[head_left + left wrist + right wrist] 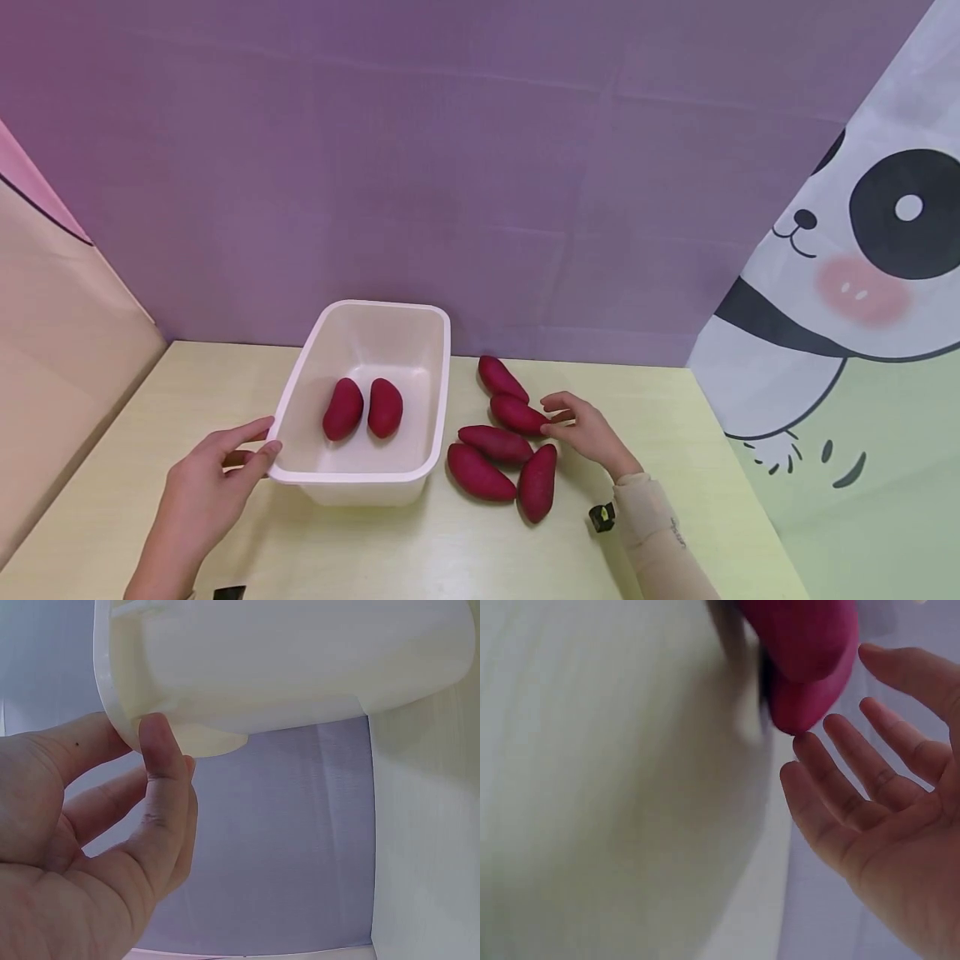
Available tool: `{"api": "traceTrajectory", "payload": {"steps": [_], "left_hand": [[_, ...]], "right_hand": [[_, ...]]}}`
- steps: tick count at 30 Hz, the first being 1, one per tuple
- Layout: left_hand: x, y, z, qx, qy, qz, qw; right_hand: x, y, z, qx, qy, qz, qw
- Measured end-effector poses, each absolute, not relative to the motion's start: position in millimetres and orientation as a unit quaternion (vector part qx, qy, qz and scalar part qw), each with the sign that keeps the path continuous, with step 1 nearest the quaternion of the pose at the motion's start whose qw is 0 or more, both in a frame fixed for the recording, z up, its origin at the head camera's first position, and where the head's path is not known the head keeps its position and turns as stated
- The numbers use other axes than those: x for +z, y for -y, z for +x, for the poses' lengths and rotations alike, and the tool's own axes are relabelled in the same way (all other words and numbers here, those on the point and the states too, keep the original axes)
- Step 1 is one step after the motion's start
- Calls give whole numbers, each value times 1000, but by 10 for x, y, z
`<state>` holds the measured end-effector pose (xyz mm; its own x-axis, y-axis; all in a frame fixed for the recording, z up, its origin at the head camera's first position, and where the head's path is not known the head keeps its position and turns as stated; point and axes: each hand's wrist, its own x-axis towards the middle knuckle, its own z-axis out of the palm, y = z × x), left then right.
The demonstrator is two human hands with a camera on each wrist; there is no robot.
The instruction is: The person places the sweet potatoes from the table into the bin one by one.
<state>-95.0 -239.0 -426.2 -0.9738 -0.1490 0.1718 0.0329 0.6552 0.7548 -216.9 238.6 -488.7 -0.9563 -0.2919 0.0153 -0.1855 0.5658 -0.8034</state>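
In the head view, the left hand (208,487) pinches the rim of a white plastic bin (367,492) containing two red sweet potatoes (386,408); five loose sweet potatoes (495,444) lie beside it on the tabletop (360,550), the right hand (590,432) at one's end. Left wrist: thumb and fingers grip the rim. Right wrist: fingers spread, gripping nothing.

The pale yellow table (360,550) is backed by a purple wall (525,183), which is creased in a few places. On the left, a peach wall (60,350) is topped with pink (30,183). On the right, a big panda (836,237) with a pink cheek (862,292) is shown above a green patch (885,533).
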Motion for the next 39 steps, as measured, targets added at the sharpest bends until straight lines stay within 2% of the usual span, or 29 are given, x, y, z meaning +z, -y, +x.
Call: {"api": "traceTrajectory", "payload": {"steps": [10, 21, 28, 35, 39], "left_hand": [[-4248, 2381, -932, -422, 900, 36, 105], [-4232, 2372, -925, -421, 901, 37, 99], [-4219, 2364, -926, -419, 901, 31, 109], [-4227, 2376, -919, -418, 902, 30, 108], [-4228, 2374, -921, -417, 902, 30, 107]], "right_hand": [[-5011, -2408, -2209, -465, -870, -139, 81], [-5104, -2427, -2246, -456, -872, -158, 76], [-4756, -2299, -2092, -465, -865, -167, 84], [-5059, -2411, -2233, -467, -867, -153, 80], [-5107, -2442, -2249, -483, -860, -144, 80]]}}
